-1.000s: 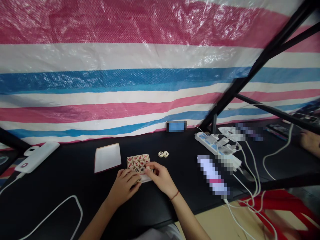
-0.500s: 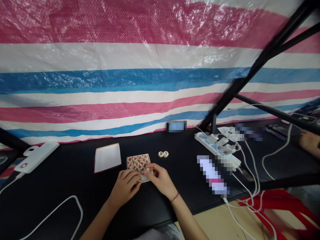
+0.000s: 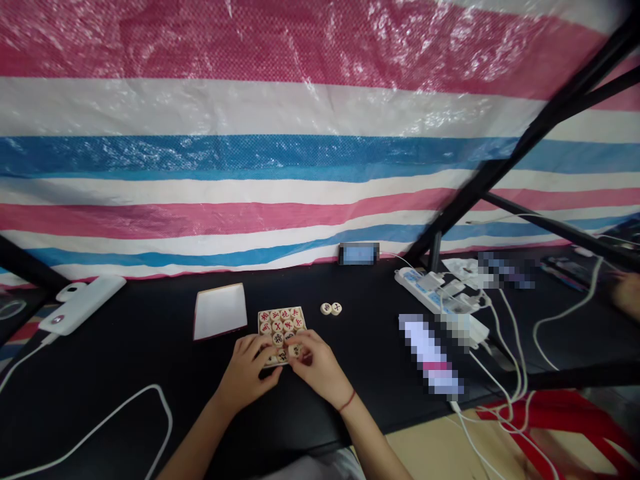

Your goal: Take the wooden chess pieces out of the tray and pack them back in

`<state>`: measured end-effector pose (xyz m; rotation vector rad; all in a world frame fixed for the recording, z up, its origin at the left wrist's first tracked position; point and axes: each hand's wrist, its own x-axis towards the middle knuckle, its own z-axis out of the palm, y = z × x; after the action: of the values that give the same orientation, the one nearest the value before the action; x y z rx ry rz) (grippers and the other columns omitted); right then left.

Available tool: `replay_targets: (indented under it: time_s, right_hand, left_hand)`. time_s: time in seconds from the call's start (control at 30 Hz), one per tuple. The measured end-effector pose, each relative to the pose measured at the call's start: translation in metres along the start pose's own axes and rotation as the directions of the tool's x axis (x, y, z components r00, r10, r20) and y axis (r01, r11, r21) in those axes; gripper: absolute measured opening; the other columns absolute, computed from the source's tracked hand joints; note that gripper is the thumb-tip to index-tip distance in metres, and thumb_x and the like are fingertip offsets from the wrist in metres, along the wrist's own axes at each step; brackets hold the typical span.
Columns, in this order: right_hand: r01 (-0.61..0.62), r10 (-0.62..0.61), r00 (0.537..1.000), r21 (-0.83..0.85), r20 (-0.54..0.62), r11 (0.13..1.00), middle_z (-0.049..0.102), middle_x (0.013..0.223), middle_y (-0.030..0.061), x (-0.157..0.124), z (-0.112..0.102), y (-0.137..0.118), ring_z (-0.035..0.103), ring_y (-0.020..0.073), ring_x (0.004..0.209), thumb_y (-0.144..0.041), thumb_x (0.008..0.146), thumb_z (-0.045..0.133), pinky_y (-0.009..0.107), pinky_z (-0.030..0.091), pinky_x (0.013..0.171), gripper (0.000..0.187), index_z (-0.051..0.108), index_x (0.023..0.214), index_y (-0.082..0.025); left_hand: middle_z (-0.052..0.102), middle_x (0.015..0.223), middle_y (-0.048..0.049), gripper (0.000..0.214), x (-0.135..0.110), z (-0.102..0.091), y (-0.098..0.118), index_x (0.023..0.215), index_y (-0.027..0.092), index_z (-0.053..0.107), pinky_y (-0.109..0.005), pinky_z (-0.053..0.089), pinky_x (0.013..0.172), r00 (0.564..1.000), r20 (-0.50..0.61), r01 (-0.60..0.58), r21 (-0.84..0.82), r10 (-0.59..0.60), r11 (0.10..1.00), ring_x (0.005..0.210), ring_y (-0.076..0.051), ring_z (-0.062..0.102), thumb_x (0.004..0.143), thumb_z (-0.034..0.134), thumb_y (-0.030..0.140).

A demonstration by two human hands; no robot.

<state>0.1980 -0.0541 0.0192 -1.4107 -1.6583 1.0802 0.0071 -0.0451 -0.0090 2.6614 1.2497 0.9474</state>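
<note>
A shallow white box (image 3: 259, 325) of round Chinese chess pieces lies on the black table. Its back rows show red characters, and black ones show nearer me, partly covered by my fingers. My left hand (image 3: 246, 371) rests over the box's left front corner, fingers bent loosely and thumb apart. My right hand (image 3: 321, 368) pinches a chess piece (image 3: 295, 351) between thumb and fingers at the front right of the box. Beside the thumb, a black-marked piece (image 3: 282, 356) sits in the front row. Two loose pieces (image 3: 331, 309) lie side by side right of the box.
The white-lined box lid (image 3: 220, 312) lies left of the pieces. A white device (image 3: 85, 307) with a cable is farther left. To the right are a phone (image 3: 431, 355), a power strip (image 3: 443, 300) and cables. Another person's hand (image 3: 627, 293) shows at the far right.
My left hand has shifted off the front-row pieces toward the left. My right hand now holds a piece over the front right, and more front pieces show. The view has shifted slightly.
</note>
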Motion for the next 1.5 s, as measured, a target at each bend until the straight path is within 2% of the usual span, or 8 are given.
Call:
replay_targets:
  time_s: [0.17, 0.37, 0.63, 0.77, 0.93, 1.17, 1.3, 1.5]
  right_hand:
    - [0.036, -0.036, 0.999, -0.257, 0.007, 0.966, 0.061, 0.104, 0.0041, -0.002, 0.008, -0.009, 0.062, 0.0139, 0.081, -0.008, 0.071, 0.056, 0.024, 0.049, 0.078, 0.039, 0.062, 0.107, -0.022]
    - [-0.064, 0.068, 0.998, -0.42, -0.005, 0.905, 0.066, 0.092, 0.0011, -0.002, 0.006, -0.017, 0.064, 0.0158, 0.082, -0.024, 0.082, 0.057, 0.022, 0.044, 0.073, 0.008, 0.063, 0.088, -0.023]
    - [-0.076, 0.098, 0.995, -0.392, 0.035, 0.917, 0.07, 0.083, -0.002, -0.001, 0.013, -0.019, 0.067, 0.0152, 0.077, -0.025, 0.082, 0.057, 0.02, 0.043, 0.068, 0.013, 0.063, 0.093, -0.026]
    - [-0.047, 0.04, 0.999, -0.375, -0.026, 0.926, 0.07, 0.086, -0.0015, 0.005, -0.008, -0.01, 0.067, 0.015, 0.079, -0.029, 0.086, 0.052, 0.021, 0.045, 0.071, 0.018, 0.062, 0.101, -0.026]
    - [-0.175, 0.07, 0.981, -0.676, -0.179, 0.716, 0.053, 0.131, 0.0084, 0.035, -0.052, 0.005, 0.064, 0.0197, 0.094, -0.019, 0.084, 0.051, 0.027, 0.048, 0.074, 0.044, 0.051, 0.128, -0.023]
    - [-0.178, 0.193, 0.977, -0.831, -0.087, 0.527, 0.058, 0.12, 0.0074, 0.06, -0.063, 0.016, 0.066, 0.0187, 0.087, -0.017, 0.091, 0.039, 0.027, 0.046, 0.071, 0.033, 0.059, 0.117, -0.025]
    - [-0.19, 0.159, 0.98, -0.797, -0.12, 0.573, 0.062, 0.112, 0.0076, 0.059, -0.061, 0.019, 0.066, 0.0191, 0.084, -0.016, 0.088, 0.043, 0.026, 0.045, 0.069, 0.03, 0.061, 0.111, -0.022]
    - [0.004, -0.055, 0.994, -0.458, -0.099, 0.889, 0.067, 0.094, 0.0026, 0.037, -0.051, 0.006, 0.063, 0.0146, 0.079, -0.019, 0.08, 0.057, 0.022, 0.045, 0.071, 0.02, 0.064, 0.098, -0.02]
  left_hand:
    - [0.063, 0.095, -0.0048, 0.015, -0.006, -0.005, -0.007, 0.093, 0.022, 0.063, -0.033, 0.045, 0.079, 0.999, 0.038, 0.024, -0.04, -0.022, 0.999, 0.09, -0.019, 0.057, 0.079, 0.059, 0.025]
    - [0.063, 0.094, -0.0041, 0.012, -0.009, -0.006, -0.009, 0.092, 0.022, 0.061, -0.032, 0.045, 0.078, 0.999, 0.047, 0.025, -0.084, -0.022, 0.996, 0.089, -0.018, 0.058, 0.081, 0.057, 0.021]
    - [0.063, 0.094, -0.0036, 0.012, -0.007, -0.007, -0.007, 0.092, 0.022, 0.061, -0.031, 0.046, 0.078, 0.999, 0.031, 0.018, -0.075, -0.016, 0.997, 0.089, -0.018, 0.058, 0.08, 0.058, 0.019]
    - [0.063, 0.099, -0.0051, 0.018, -0.004, -0.01, -0.005, 0.098, 0.022, 0.063, -0.034, 0.046, 0.082, 1.0, -0.01, 0.009, -0.036, -0.009, 0.999, 0.094, -0.02, 0.057, 0.08, 0.059, 0.023]
    - [0.063, 0.103, -0.0057, 0.021, 0.002, -0.011, -0.003, 0.101, 0.023, 0.064, -0.036, 0.045, 0.088, 1.0, -0.018, 0.009, -0.023, -0.01, 1.0, 0.099, -0.021, 0.056, 0.081, 0.056, 0.022]
    - [0.063, 0.103, -0.006, 0.019, 0.013, -0.014, 0.001, 0.102, 0.023, 0.064, -0.037, 0.045, 0.089, 0.997, -0.07, 0.042, -0.018, -0.043, 0.999, 0.099, -0.02, 0.056, 0.087, 0.052, 0.024]
    - [0.064, 0.105, -0.0053, 0.024, 0.019, -0.012, 0.006, 0.108, 0.025, 0.064, -0.037, 0.043, 0.089, 1.0, -0.015, 0.023, 0.004, -0.022, 1.0, 0.102, -0.021, 0.055, 0.088, 0.05, 0.026]
    - [0.064, 0.11, -0.0048, 0.018, 0.022, -0.002, 0.014, 0.099, 0.026, 0.067, -0.039, 0.042, 0.088, 0.993, 0.1, -0.067, 0.004, 0.067, 0.998, 0.106, -0.024, 0.054, 0.086, 0.054, 0.028]
